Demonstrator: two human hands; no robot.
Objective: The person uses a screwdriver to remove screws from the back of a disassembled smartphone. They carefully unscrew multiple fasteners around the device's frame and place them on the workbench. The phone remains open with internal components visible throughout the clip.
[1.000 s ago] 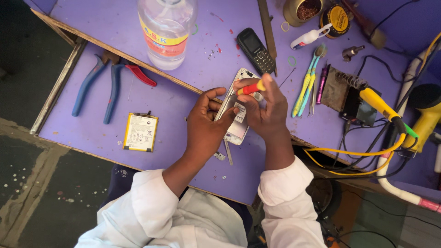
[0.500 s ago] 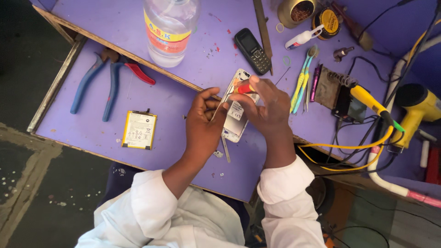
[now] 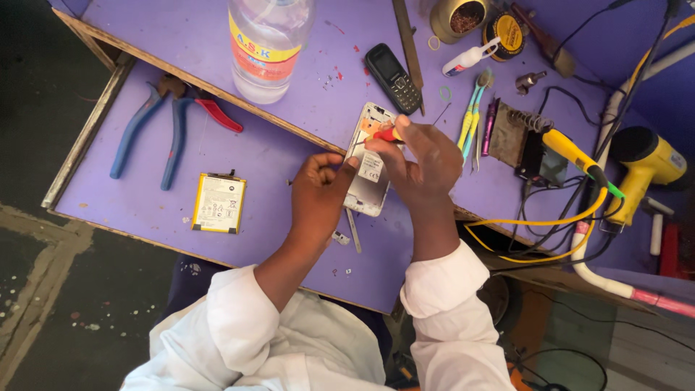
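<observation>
Nearest to me are my white sleeves [image 3: 239, 326], and from them both arms reach up over the purple bench [image 3: 145, 210]. My left hand [image 3: 318, 199] has its fingers curled narrow, the fingertips pinching the left edge of the opened phone [image 3: 369, 170], which lies back-up near the middle of the bench, just below the step in the tabletop. My right hand [image 3: 423, 163] rests over the phone's right side, with fingers closed around a small screwdriver [image 3: 387, 135] with a red and yellow handle; its tip points down into the top of the phone. Just near the phone lie a thin metal strip [image 3: 353, 232] and a few small loose bits. To the left, a flat battery [image 3: 218, 203] lies on the bench, and beyond it blue and red pliers [image 3: 170, 119]. Farther off stand a clear plastic bottle [image 3: 268, 43] and a small black keypad phone [image 3: 393, 77]. To the right lie tweezers [image 3: 474, 116], a yellow soldering iron [image 3: 575, 156] and a yellow heat gun [image 3: 648, 163].
</observation>
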